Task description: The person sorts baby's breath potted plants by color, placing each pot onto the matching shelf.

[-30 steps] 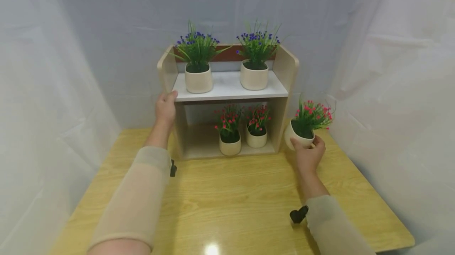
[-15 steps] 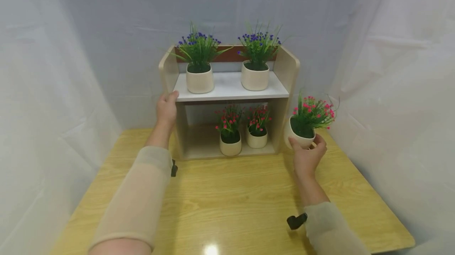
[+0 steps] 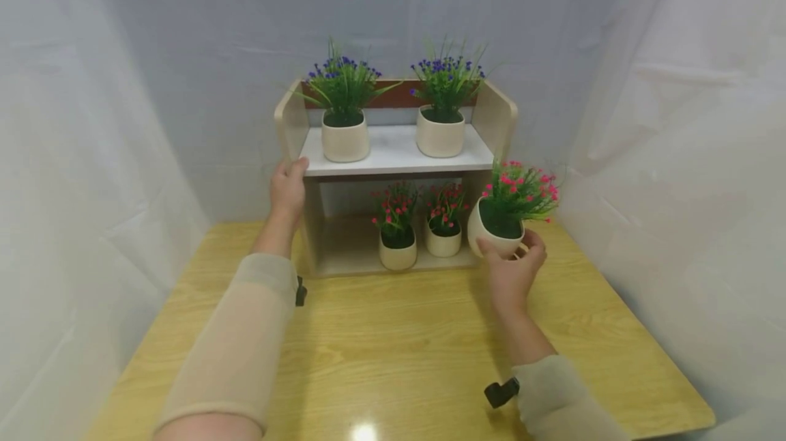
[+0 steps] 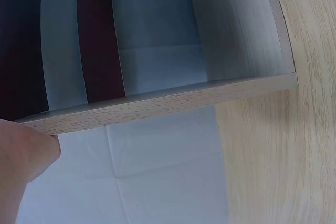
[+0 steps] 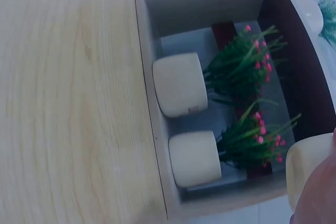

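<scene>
My right hand grips a cream pot with a pink-flowered artificial plant, thumb on the front and fingers round the right side. This pot is tilted to the right, raised in front of the shelf's right side panel. On the far side, my left hand holds the left side panel of the small two-tier shelf, thumb by the white board's front corner. Two purple-flowered potted plants stand on the upper board. Below, two pink-flowered potted plants stand toward the right of the lower compartment.
The shelf stands at the back of a wooden table. White sheeting hangs behind it and along both sides. Black wrist mounts sit at both cuffs.
My right hand has moved left with the held potted plant, after a slight rise, bringing it across the shelf's right side panel in view. My left hand stays on the shelf.
</scene>
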Available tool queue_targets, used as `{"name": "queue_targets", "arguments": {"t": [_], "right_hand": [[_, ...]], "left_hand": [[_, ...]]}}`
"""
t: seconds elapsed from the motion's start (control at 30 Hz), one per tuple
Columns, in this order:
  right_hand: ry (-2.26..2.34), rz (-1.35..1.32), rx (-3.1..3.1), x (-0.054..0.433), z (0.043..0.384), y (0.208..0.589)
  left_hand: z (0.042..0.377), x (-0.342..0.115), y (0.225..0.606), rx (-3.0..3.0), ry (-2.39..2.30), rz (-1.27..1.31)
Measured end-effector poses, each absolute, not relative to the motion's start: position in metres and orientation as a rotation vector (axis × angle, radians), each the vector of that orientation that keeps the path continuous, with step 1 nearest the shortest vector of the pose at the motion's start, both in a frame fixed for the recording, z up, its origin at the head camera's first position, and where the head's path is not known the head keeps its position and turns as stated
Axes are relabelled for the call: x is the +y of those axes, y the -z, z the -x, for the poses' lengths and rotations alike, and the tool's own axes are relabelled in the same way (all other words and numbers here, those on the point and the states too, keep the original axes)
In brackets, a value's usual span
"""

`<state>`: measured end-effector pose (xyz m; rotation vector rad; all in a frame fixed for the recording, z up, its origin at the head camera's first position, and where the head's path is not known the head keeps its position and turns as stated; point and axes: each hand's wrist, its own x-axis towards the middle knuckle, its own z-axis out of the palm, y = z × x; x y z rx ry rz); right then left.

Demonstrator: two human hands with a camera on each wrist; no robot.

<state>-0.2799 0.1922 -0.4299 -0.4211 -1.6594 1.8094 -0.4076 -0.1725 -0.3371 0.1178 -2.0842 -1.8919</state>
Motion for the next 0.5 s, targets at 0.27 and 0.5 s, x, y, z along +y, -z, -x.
{"name": "queue_targets", "arguments": {"t": [0.27, 0.5], "right_hand": [[-1.819, 0.38, -1.709, 0.17, 0.279, 0.432], [-1.866, 0.309, -1.746, 0.152, 0.279, 0.436]], "left_hand": [[0.407, -0.172, 0.336, -2.1, 1.887, -0.128], [0.409, -0.172, 0.338, -2.085, 1.905, -0.128]]}}
